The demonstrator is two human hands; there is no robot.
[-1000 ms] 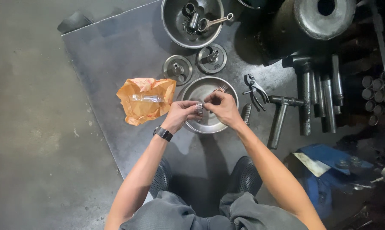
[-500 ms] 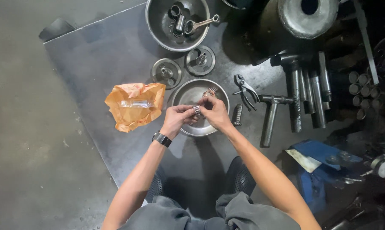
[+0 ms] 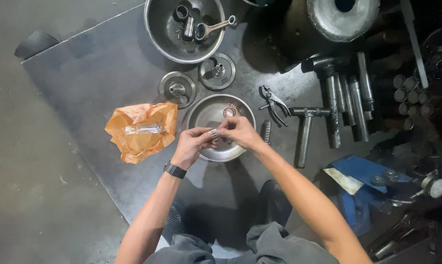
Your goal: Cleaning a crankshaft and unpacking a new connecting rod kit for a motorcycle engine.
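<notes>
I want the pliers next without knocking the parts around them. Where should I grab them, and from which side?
Probably by the two handles, which splay toward the T-shaped tool. The pliers lie flat on the dark mat with their head pointing up-left, so come from above with the right hand, which is nearer, closing over both handles together.

An orange wrapper (image 3: 142, 131) lies crumpled and opened flat on the dark surface (image 3: 108, 73), left of the shallow steel dish (image 3: 209, 115); a small clear packet (image 3: 143, 129) with a pale metal part inside rests across its middle; a pale, roughly rectangular paper label (image 3: 344, 180) sits at the right, on the edge of a blue box (image 3: 365, 171).
</notes>
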